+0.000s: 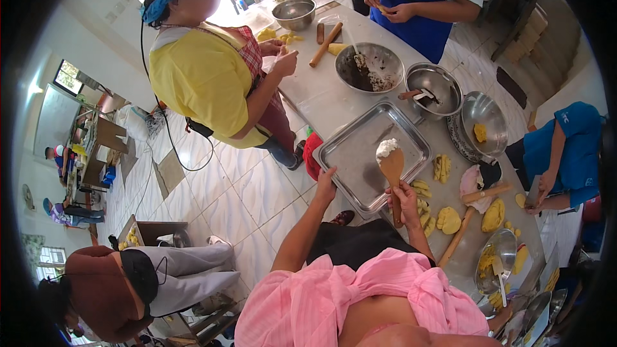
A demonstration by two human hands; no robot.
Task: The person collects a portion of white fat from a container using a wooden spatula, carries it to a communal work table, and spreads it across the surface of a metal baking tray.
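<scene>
A rectangular metal baking tray (354,154) lies tilted in the view at the table's near edge, and my left hand (326,185) grips its near left rim. My right hand (406,200) holds a wooden spoon (391,166) by the handle above the tray. A lump of white, soft stuff (387,148) sits on the spoon's broad end. The tray's floor looks greasy and bears no pieces. Beyond it stand a steel bowl with dark filling (369,67) and a steel bowl with a spatula (434,89). Shaped yellow dough pieces (441,167) lie to the right.
A co-worker in yellow (207,82) stands at the left side, another in a blue apron (414,0) across the table, and one in a blue shirt (564,154) at the right. Rolling pins (455,236), a dough ball (449,220) and a bowl of yellow filling (496,261) are at the right.
</scene>
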